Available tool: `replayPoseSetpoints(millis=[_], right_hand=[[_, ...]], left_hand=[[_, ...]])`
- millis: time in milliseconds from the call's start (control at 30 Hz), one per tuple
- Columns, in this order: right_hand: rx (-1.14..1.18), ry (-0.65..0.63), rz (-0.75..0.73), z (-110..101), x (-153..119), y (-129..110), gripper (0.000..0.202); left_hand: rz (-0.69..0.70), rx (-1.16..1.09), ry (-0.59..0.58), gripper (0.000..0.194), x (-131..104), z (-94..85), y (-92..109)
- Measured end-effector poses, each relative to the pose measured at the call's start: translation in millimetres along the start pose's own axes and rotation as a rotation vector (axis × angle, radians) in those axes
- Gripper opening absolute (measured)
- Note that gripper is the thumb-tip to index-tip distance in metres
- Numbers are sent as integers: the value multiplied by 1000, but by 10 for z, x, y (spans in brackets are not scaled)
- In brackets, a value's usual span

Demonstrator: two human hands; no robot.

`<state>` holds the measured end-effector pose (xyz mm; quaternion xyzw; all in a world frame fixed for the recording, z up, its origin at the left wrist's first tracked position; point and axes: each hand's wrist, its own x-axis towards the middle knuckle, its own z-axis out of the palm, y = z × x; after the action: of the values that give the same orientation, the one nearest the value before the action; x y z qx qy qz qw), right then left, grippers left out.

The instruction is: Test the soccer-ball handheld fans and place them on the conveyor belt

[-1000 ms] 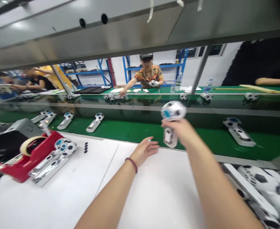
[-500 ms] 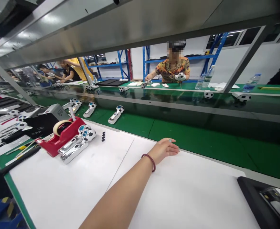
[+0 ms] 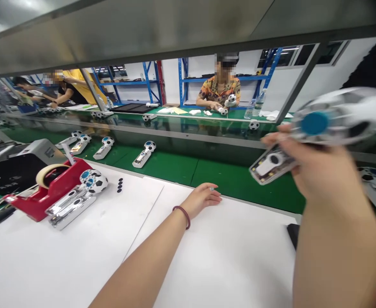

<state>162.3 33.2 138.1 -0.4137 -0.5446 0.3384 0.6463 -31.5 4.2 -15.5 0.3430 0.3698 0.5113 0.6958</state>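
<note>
Holding up a white plastic gadget with a football-patterned round head (image 3: 319,123) seems the step in hand, calling next for a steady wrist. The right hand (image 3: 319,167) has its grip closed around the gadget's neck, forearm upright; left of that grip, the left hand (image 3: 201,201) lies open on the flat white surface (image 3: 239,252).

Looks like a football-patterned handheld device (image 3: 335,119), white with black patches, blurred at the right edge of its rounded head (image 3: 345,113). Bears a blue disc (image 3: 314,124) on the head's left side. Is held up in the right hand (image 3: 318,169). Slants down to the left at the handle (image 3: 273,164), with a black oval (image 3: 274,160) on a white panel (image 3: 265,168).
</note>
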Motion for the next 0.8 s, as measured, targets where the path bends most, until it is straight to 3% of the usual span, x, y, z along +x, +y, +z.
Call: replayPoseSetpoints(millis=[100, 167, 200, 267, 333, 467, 533, 633, 700, 800], right_hand=[[-358, 38, 182, 73, 62, 220, 67], [-414, 145, 138, 43, 84, 269, 91], [-375, 202, 64, 17, 79, 248, 94], [-254, 274, -122, -25, 29, 121, 80], [-112, 269, -240, -34, -54, -66, 60], [92, 185, -228, 8, -200, -355, 37], [152, 169, -206, 23, -227, -398, 31], [210, 136, -198, 28, -232, -391, 29], [227, 119, -212, 30, -233, -383, 28], [232, 109, -225, 37, -251, -394, 27]], left_hand=[[9, 29, -3, 29, -18, 14, 12], [16, 57, -4, 27, -36, 33, 28], [16, 72, -3, 26, -45, 45, 34], [3, 98, -15, 24, -61, 73, 34], [22, 130, 12, 20, -72, 101, 18], [242, 427, 301, 6, -59, 83, 29], [440, 676, 426, 2, -12, -17, 133], [678, 1059, 624, 15, 112, -309, 446], [658, 1262, 797, 30, 195, -566, 716], [388, 1272, 1001, 44, 253, -947, 1108]])
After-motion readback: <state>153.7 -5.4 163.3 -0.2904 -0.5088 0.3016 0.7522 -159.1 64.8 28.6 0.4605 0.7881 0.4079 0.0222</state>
